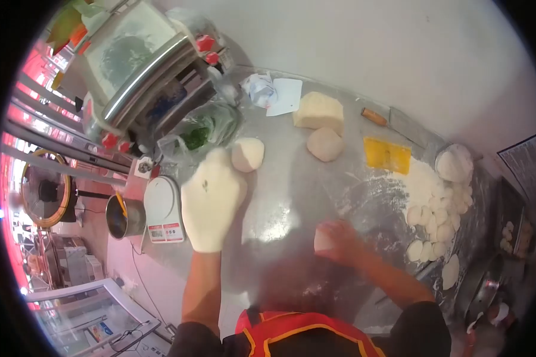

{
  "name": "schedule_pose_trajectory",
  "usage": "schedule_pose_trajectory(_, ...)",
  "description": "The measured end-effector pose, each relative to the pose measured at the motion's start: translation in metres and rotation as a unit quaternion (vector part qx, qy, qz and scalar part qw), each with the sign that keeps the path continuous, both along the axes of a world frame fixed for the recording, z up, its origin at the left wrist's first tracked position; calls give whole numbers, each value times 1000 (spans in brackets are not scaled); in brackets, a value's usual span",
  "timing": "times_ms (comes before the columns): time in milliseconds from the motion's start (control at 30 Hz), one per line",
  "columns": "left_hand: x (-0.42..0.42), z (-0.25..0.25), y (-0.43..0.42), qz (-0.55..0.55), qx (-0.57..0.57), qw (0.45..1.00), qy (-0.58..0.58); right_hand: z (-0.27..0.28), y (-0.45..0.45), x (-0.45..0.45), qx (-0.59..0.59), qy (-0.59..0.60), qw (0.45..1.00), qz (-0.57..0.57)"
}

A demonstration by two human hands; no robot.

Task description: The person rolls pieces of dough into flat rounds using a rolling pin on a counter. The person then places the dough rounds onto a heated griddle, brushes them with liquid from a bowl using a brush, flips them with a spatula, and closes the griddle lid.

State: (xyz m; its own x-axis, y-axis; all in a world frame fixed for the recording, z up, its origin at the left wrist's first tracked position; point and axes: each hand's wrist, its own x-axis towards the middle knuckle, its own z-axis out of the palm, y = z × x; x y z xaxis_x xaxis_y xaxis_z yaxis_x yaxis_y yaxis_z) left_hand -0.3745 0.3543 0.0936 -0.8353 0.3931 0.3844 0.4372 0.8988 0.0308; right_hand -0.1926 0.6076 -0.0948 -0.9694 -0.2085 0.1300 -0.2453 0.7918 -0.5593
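Observation:
A pale, stretched sheet of dough (211, 202) covers my left hand (208, 254); only the wrist and forearm show below it, and the fingers are hidden. A small dark spot marks the sheet. My right hand (342, 243) is closed low over the metal table (280, 205), with a pale patch at its left side too unclear to name. A round dough piece (248, 154) lies just right of the sheet. Farther back, a rounded dough lump (325, 144) touches a larger dough block (318, 112).
A white scale (162, 205) stands left of my left hand. A yellow scraper (387, 155), a wooden-handled blade (406, 126) and several small dough pieces (438, 217) in flour lie right. Back left are a plastic bag (220, 122) and a metal-edged machine (143, 74).

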Motion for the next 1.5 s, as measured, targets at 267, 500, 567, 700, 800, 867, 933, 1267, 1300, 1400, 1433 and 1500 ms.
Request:
schedule_pose_trajectory(267,-38,21,47,-8,3,999,-50,-17,36,-198,-233,-39,871,-431)
schedule_pose_trajectory(500,-80,7,69,-33,-64,996,58,6,-21,-151,-208,-167,923,-277)
schedule_pose_trajectory(567,-113,-6,84,-5,-203,978,46,21,-21,-128,-282,-155,907,-271)
schedule_pose_trajectory(700,-157,-54,137,-17,-330,944,4,21,16,-63,-226,-56,903,-361)
schedule_pose_trajectory(800,-155,-132,188,-124,-116,979,-112,18,65,-21,-199,-59,879,-430)
schedule_pose_trajectory(867,-144,-161,217,-178,30,964,-196,21,103,-5,-108,-6,875,-472)
schedule_pose_trajectory(933,-107,-153,215,-222,56,968,-101,7,145,12,1,66,874,-482)
schedule_pose_trajectory(1267,105,-163,122,-455,58,788,-411,-28,88,11,107,-18,925,-365)
schedule_pose_trajectory(1300,117,-168,114,-446,63,816,-362,-2,68,26,97,-42,941,-320)
schedule_pose_trajectory(1400,133,-163,98,-242,32,841,-483,16,44,65,74,-60,930,-356)
schedule_pose_trajectory(1433,136,-168,87,-235,46,852,-465,17,44,79,65,-61,914,-396)
schedule_pose_trajectory(1500,133,-185,54,-221,70,875,-424,3,44,91,1,6,925,-381)
